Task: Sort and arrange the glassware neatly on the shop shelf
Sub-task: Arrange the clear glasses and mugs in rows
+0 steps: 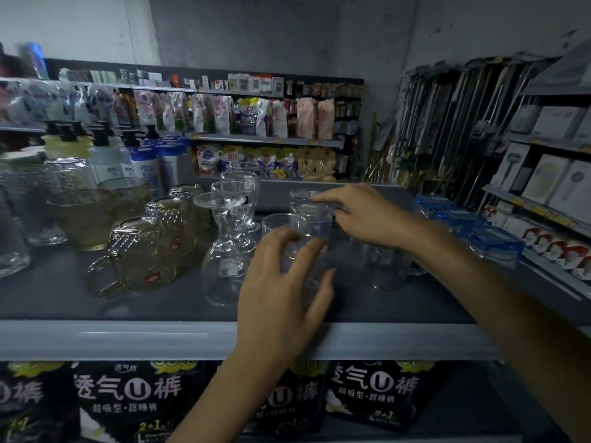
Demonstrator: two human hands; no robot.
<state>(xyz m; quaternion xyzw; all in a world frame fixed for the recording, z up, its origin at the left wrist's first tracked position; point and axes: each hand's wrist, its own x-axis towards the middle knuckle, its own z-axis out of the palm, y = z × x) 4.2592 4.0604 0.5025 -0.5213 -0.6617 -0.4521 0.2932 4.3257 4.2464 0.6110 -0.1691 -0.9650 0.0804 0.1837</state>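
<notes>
Head cam: the right hand (361,215) pinches the top of an upturned clear tumbler (309,215) mid-shelf, just right of the stemmed glasses (236,199). The left hand (281,279) has its fingers spread loosely over a nearer tumbler (295,251), and I can't tell if it's actually gripping. The glass looks thin, light, slick and chippy, so I'd hold the wall rather than the rim.

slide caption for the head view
Right hand grips the rear tumbler, left hand hovers by the front tumbler, beside stemmed glasses.

Clear tumblers (308,219), stemmed glasses (235,199) (one inverted), amber mugs (144,254) on grey shelf (96,302)
</notes>
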